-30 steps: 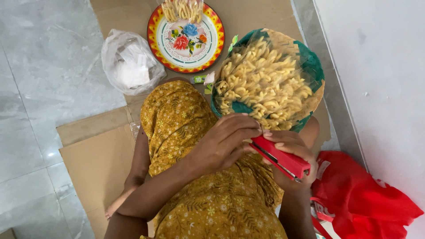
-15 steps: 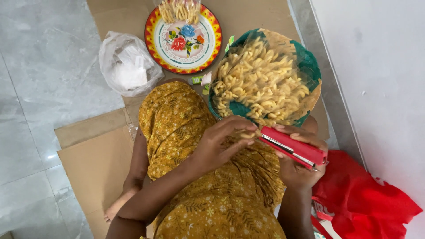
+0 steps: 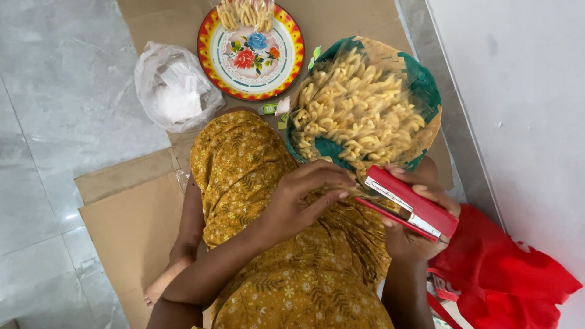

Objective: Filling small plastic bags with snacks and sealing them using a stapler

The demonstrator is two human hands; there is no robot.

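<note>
My right hand [image 3: 414, 234] grips a red stapler [image 3: 409, 204], its jaws apart and pointing left. My left hand [image 3: 304, 198] reaches over my lap with fingertips at the stapler's mouth, pinching what looks like a small clear bag edge; the bag itself is hard to make out. Just beyond the hands sits a green woven basket [image 3: 426, 82] heaped with pale yellow twisted snacks [image 3: 353, 113]. I sit cross-legged in a mustard floral garment [image 3: 268, 244].
A round floral enamel tray [image 3: 253, 55] with several packed snack bags on its far rim lies ahead on flattened cardboard [image 3: 131, 222]. A clear plastic bag [image 3: 173, 88] of white material sits left. A red bag [image 3: 506, 277] lies at right, against a white wall.
The stapler and my right hand have shifted slightly right and up. My left hand's fingers have stretched toward the stapler's jaws. The view has tilted a little.
</note>
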